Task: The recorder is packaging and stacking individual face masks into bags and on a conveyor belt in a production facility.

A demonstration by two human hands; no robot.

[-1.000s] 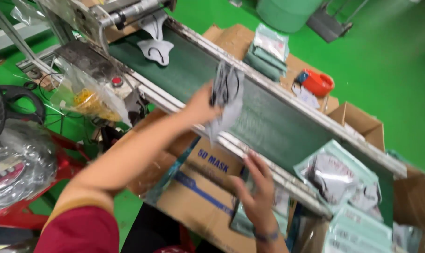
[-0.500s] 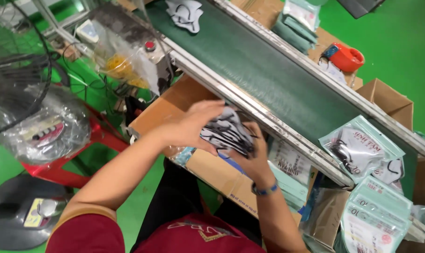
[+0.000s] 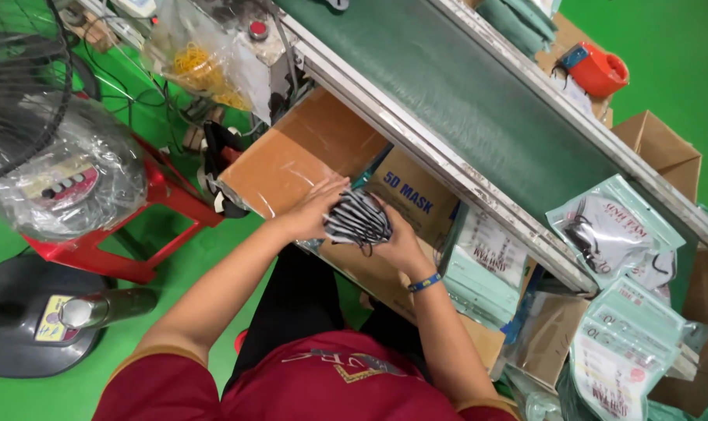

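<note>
A stack of grey and white face masks (image 3: 357, 218) is pressed between both my hands in front of my lap. My left hand (image 3: 311, 207) grips its left side. My right hand (image 3: 399, 238), with a blue and yellow wristband, cups its right side. The stack sits over a flat brown cardboard box (image 3: 292, 160) below the rail of the green conveyor belt (image 3: 479, 101).
Clear bagged mask packs (image 3: 611, 226) lie at the belt's right end, with more packs (image 3: 627, 347) below and teal packs (image 3: 483, 269) by my right arm. An orange tape dispenser (image 3: 600, 70) sits beyond the belt. A wrapped fan (image 3: 46, 168) and red stool (image 3: 159, 226) stand left.
My left hand took masks off the belt and brought them down to my lap. Both hands now hold the stack together, and the view has tilted down.
</note>
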